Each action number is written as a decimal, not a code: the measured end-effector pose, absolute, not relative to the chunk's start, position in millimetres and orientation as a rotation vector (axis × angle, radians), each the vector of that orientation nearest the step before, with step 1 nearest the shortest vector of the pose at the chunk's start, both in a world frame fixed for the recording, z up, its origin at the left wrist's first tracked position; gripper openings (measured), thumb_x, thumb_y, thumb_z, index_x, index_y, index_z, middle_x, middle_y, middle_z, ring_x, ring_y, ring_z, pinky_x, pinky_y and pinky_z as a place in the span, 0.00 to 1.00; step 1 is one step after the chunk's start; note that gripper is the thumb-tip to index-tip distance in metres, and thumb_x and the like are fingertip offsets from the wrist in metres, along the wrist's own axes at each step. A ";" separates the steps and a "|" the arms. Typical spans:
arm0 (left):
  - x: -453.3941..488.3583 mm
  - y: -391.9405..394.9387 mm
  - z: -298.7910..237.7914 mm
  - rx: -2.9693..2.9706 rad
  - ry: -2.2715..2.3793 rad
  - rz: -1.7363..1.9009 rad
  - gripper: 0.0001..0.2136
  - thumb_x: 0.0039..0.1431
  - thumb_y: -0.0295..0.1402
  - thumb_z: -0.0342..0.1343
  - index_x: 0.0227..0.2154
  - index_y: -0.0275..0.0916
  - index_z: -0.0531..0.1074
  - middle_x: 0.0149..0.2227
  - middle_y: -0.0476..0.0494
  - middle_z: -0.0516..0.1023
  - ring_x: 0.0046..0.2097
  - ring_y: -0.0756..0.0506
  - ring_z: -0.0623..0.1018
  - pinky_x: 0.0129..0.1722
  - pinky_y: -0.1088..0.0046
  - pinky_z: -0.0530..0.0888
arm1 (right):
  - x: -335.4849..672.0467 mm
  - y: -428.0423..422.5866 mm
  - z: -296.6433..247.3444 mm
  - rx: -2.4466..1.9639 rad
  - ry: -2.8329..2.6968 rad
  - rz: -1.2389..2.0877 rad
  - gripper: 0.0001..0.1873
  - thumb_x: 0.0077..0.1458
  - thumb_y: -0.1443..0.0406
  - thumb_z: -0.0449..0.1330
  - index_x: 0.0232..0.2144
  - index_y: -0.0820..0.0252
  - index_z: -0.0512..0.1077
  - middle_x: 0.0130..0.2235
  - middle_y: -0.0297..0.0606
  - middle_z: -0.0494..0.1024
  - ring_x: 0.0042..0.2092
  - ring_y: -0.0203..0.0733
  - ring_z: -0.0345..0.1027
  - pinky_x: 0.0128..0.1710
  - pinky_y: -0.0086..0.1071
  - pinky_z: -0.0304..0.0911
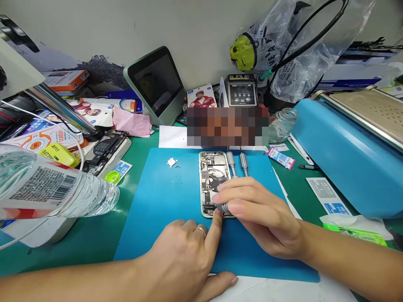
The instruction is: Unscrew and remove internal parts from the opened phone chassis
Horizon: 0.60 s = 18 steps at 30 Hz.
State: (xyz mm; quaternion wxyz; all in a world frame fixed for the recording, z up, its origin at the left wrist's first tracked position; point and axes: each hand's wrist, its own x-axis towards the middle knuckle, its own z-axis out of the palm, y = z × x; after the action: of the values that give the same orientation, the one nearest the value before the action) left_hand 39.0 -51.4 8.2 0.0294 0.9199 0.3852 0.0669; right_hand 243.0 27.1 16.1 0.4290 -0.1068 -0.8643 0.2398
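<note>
An opened phone with bare circuitry lies lengthwise on a blue work mat. My right hand covers its lower right part, fingers pinched round a small silver tool held against the phone's bottom end. My left hand, with a ring on one finger, rests on the mat in front of the phone; its index finger is stretched out and presses the phone's lower edge while the other fingers curl under. Two silver screwdrivers lie just right of the phone.
A plastic water bottle lies at the left, close to the camera. Behind it sit another opened phone, a yellow battery box and a green-edged tablet. A glass jar and a blue machine stand to the right.
</note>
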 end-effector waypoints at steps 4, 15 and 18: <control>38.4 -53.3 7.8 2.852 1.186 0.223 0.32 0.61 0.56 0.54 0.49 0.26 0.71 0.27 0.41 0.79 0.25 0.41 0.78 0.21 0.64 0.76 | 243.2 26.3 16.1 -0.319 -2.152 0.615 0.25 0.64 0.76 0.52 0.60 0.54 0.65 0.47 0.43 0.76 0.50 0.42 0.72 0.51 0.45 0.71; 39.5 -51.6 6.9 2.831 1.190 0.186 0.34 0.61 0.56 0.54 0.52 0.25 0.69 0.28 0.40 0.80 0.26 0.40 0.79 0.23 0.63 0.77 | 242.8 27.2 17.4 -0.294 -2.148 0.578 0.25 0.64 0.76 0.51 0.61 0.57 0.64 0.50 0.45 0.77 0.54 0.43 0.73 0.56 0.47 0.70; 39.3 -51.1 7.4 2.825 1.185 0.177 0.33 0.61 0.56 0.53 0.52 0.25 0.69 0.27 0.42 0.79 0.26 0.41 0.79 0.22 0.63 0.76 | 242.7 27.4 16.8 -0.307 -2.157 0.607 0.25 0.66 0.75 0.51 0.62 0.55 0.63 0.48 0.43 0.79 0.52 0.42 0.74 0.55 0.47 0.70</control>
State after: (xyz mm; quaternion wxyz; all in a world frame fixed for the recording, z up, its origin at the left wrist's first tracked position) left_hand 39.3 -51.1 7.4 0.0363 0.9200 0.3860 0.0575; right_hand 242.7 27.4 16.8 0.4259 -0.1228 -0.8629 0.2428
